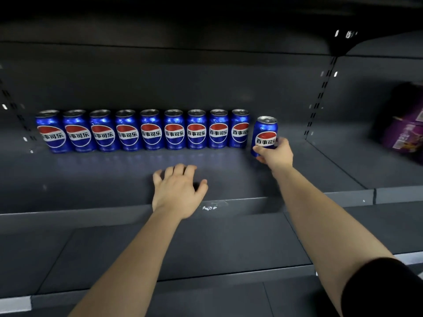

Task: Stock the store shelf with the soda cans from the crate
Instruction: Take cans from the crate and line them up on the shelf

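Note:
Several blue soda cans (151, 130) stand upright in a row along the back of the dark grey shelf (103, 179). My right hand (275, 154) grips one more blue can (265, 133) low on its side, just right of the row's last can and slightly in front of it. Whether that can touches the shelf is unclear. My left hand (177, 188) rests palm down on the shelf in front of the row, fingers spread and holding nothing. The crate is out of view.
A lower shelf (183, 248) juts out below my arms. A slotted upright (320, 97) divides this bay from the right one, where a purple package (405, 131) sits. An upper shelf overhangs the top.

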The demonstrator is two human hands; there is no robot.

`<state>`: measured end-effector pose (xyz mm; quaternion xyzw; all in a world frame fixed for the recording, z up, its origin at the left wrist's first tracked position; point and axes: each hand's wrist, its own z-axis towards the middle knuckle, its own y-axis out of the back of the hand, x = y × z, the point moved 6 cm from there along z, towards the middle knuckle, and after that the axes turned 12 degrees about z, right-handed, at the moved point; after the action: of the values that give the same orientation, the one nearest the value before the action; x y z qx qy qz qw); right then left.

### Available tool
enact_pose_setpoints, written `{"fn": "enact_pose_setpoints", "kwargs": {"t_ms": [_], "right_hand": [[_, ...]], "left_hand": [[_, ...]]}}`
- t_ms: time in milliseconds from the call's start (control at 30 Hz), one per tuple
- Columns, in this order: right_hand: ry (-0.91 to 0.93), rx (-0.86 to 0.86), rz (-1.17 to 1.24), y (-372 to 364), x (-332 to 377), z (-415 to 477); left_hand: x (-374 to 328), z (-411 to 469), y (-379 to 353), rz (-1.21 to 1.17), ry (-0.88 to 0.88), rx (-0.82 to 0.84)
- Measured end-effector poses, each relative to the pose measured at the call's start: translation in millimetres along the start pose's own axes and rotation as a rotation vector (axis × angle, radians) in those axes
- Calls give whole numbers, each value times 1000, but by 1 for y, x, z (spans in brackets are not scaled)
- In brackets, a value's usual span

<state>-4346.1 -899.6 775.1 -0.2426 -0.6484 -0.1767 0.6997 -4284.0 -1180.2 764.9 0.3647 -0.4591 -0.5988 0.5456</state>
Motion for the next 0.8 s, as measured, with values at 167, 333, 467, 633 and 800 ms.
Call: {"fn": "enact_pose_setpoints", "kwargs": {"t_ms": [167,333,467,633,800], "right_hand": [[-8,-43,49,-11,-11,20],[-26,-119,41,-18,-21,38],[-12,-132,7,-23,-23,46],[42,-103,-118,-33,-19,49],[73,-73,-187,-34,-18,45]], "left_hand": [[0,0,1,-15,6,3],[1,2,1,-38,9,17],[2,2,1,-54,12,22],[1,1,3,-66,8,-11],[1,1,2,-62,12,-11]]}}
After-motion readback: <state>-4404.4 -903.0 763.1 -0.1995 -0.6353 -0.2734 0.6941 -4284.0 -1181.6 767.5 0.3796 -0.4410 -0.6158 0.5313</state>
